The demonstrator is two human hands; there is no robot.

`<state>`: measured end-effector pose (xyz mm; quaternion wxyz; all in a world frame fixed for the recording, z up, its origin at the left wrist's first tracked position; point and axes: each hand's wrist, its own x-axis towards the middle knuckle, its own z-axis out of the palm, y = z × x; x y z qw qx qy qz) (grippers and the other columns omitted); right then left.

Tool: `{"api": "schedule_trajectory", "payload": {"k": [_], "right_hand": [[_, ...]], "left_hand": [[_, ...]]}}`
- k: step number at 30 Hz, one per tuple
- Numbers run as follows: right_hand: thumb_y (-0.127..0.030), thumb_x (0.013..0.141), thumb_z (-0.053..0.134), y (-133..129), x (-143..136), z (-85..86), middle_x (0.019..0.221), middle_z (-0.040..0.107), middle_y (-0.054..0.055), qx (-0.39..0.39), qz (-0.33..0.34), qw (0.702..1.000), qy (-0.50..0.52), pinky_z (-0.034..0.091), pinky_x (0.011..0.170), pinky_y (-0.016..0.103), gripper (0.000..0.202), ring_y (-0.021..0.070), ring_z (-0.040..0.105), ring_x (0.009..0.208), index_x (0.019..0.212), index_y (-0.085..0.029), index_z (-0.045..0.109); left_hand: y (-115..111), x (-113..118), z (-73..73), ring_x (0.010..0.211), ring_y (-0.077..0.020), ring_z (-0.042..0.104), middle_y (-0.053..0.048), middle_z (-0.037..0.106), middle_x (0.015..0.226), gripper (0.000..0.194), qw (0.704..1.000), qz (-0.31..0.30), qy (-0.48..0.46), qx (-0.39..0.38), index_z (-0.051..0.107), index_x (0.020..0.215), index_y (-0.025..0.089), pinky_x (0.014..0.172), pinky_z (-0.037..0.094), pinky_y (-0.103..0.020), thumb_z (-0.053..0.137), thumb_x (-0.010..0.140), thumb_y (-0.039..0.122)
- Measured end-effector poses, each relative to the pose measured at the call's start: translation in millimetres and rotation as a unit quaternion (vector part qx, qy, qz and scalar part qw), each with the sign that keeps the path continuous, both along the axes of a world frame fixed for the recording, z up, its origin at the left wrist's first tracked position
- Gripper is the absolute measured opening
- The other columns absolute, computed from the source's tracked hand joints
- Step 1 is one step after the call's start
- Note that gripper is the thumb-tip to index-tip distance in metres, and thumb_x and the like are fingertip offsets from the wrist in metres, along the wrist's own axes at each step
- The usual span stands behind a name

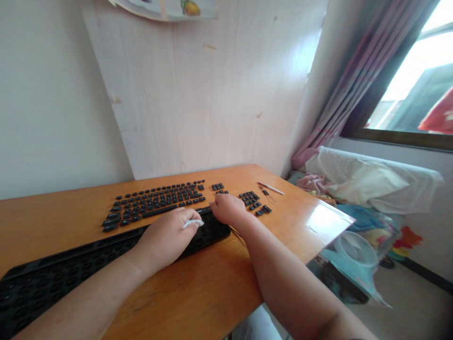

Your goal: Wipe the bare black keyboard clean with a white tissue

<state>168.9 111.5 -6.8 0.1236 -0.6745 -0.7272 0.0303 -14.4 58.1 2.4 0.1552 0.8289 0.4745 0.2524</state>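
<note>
**Bare keyboard, two hands on it, keycaps all over the desk**

So, clock face centred on the white wad (pixel 194 222), 12 pointing at the wall panel (pixel 212 108). The left hand (pixel 168 235) has thumb and fingers pinched together on that wad, right over the black keyboard base (pixel 81 260). The right hand (pixel 226 208) is just off at 2, fingers curled down at the base's far edge near its right end. Can't tell if they're actually gripping.

The base stretches to 8 o'clock and runs out of view. Loose keycaps (pixel 159 199) sit in rows at 10 to 12, pretty close to its far edge, so that side's tight. More number-pad keycaps (pixel 249 198) are at 2, with a wire loop (pixel 271 199) and a white pen-like stick (pixel 271 188) further out that way.

The desk (pixel 201 293) has a stretch of wood from 4 to 6, between the base and the desk's near edge, and another wide one around 3, running to the right corner. A thin cable (pixel 238 233) lies by the base's right end.
</note>
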Motion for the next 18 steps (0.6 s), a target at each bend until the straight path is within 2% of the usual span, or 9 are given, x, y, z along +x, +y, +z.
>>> {"api": "schedule_trajectory", "payload": {"k": [3, 7, 12, 18], "right_hand": [[-0.036, 0.090, 0.041, 4, 1, -1.2, 0.112, 0.071, 0.015, -0.024, -0.001, 1.000, -0.011, 0.051, 0.079, 0.037, 0.038, 0.0280, 0.066, 0.101, 0.106, -0.018, 0.070], [-0.033, 0.087, 0.047, 11, 1, -8.3, 0.110, 0.072, 0.015, -0.037, 0.001, 0.999, -0.014, 0.053, 0.078, 0.036, 0.033, 0.0270, 0.068, 0.098, 0.105, -0.018, 0.070], [-0.031, 0.087, 0.049, 10, -1, -7.3, 0.113, 0.070, 0.017, -0.049, 0.008, 0.999, -0.011, 0.054, 0.081, 0.036, 0.033, 0.0262, 0.068, 0.100, 0.108, -0.017, 0.069], [-0.035, 0.086, 0.049, 6, -1, -3.4, 0.114, 0.070, 0.016, -0.049, 0.013, 0.999, -0.013, 0.054, 0.081, 0.039, 0.036, 0.0278, 0.067, 0.101, 0.110, -0.017, 0.068]], "left_hand": [[-2, 7, 8.4, 0.085, -0.0216, 0.062, -0.002, 0.068, 0.090, 0.024, 0.994, -0.056, 0.097, -0.002, 0.067, 0.089, 0.026, 0.074, 0.041, -0.032, 0.046, 0.089, 0.038], [-3, 19, 15.0, 0.081, -0.0206, 0.061, -0.001, 0.066, 0.088, 0.022, 0.982, -0.096, 0.160, 0.015, 0.065, 0.086, 0.027, 0.072, 0.041, -0.032, 0.044, 0.089, 0.034], [8, 19, 19.8, 0.081, -0.0210, 0.060, -0.003, 0.064, 0.089, 0.022, 0.975, -0.092, 0.200, 0.035, 0.065, 0.084, 0.026, 0.073, 0.042, -0.033, 0.043, 0.087, 0.032], [33, 4, 19.3, 0.081, -0.0212, 0.060, -0.003, 0.064, 0.089, 0.024, 0.972, -0.088, 0.217, 0.032, 0.066, 0.084, 0.026, 0.073, 0.042, -0.033, 0.044, 0.085, 0.035]]}}
